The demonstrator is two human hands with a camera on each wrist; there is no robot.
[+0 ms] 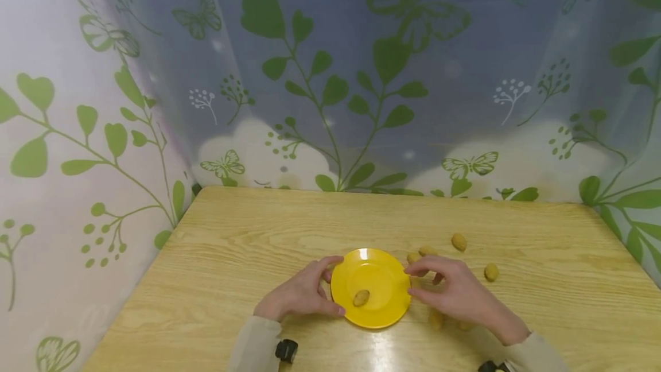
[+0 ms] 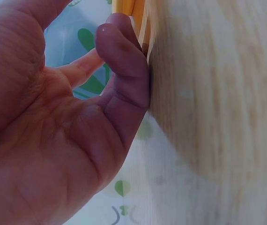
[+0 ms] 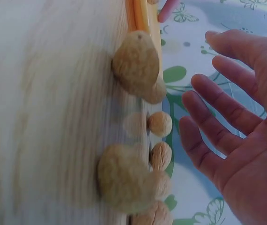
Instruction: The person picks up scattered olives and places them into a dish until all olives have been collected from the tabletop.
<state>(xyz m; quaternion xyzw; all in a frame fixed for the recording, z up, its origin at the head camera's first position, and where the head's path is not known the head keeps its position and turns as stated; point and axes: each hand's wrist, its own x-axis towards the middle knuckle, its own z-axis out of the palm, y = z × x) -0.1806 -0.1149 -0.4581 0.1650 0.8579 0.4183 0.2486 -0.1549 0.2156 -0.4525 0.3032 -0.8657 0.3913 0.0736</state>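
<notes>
A round yellow plate [image 1: 382,280] lies on the wooden table, with one walnut [image 1: 361,298] on its lower left part. My left hand [image 1: 304,291] holds the plate's left edge, thumb at the near side and forefinger at the far side. In the left wrist view the fingers [image 2: 126,61] curl by the tabletop, and only a strip of the plate [image 2: 129,7] shows. My right hand [image 1: 459,289] is at the plate's right rim with thumb and forefinger apart. The right wrist view shows its fingers [image 3: 225,101] loosely extended, with nothing in them.
Several walnuts lie right of the plate: one at the back [image 1: 458,241], another farther right [image 1: 492,272], others partly behind or below my right hand [image 1: 436,319]. The wooden table [image 1: 232,234] ends at a curtain [image 1: 341,102] printed with leaves and butterflies.
</notes>
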